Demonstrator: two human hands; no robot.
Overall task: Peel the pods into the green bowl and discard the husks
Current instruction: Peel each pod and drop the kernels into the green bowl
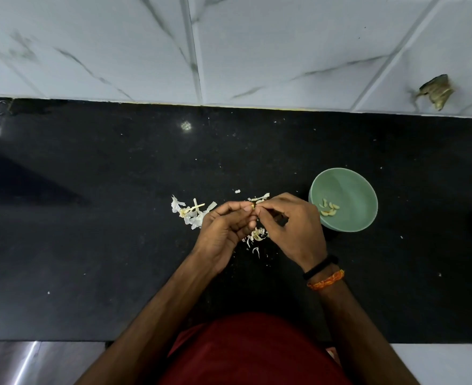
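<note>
Forearms enter my view from the bottom edge, above a dark red garment (254, 354) at the lower centre. My right wrist carries a black band (320, 266) and an orange thread band (326, 280). Both hands meet over the middle of the black speckled stone table (90, 245).

My left hand (223, 232) has its fingers curled, thumb on top, and my right hand (290, 226) has its fingers bent inward toward it. Grip state: the fingertips of both hands pinch one small pale yellow pod (253, 207) between them, held just above the table. Little of the pod shows; I cannot tell how much husk remains on it.

Directly under and between the hands lies a small heap of thin white papery husks (258, 235). A second, larger scatter of white husks (189, 212) lies on the table just left of my left hand, and a few strips (260, 197) lie just beyond the fingertips.

Right of my right hand, close to it, stands the round pale green bowl (343, 184). Several peeled pale yellow pieces (329, 208) rest inside it on its near side.

Beyond the table rises a wall of white marble-patterned tiles (257, 45), with a chipped brown patch (436, 91) at the far right.
</note>
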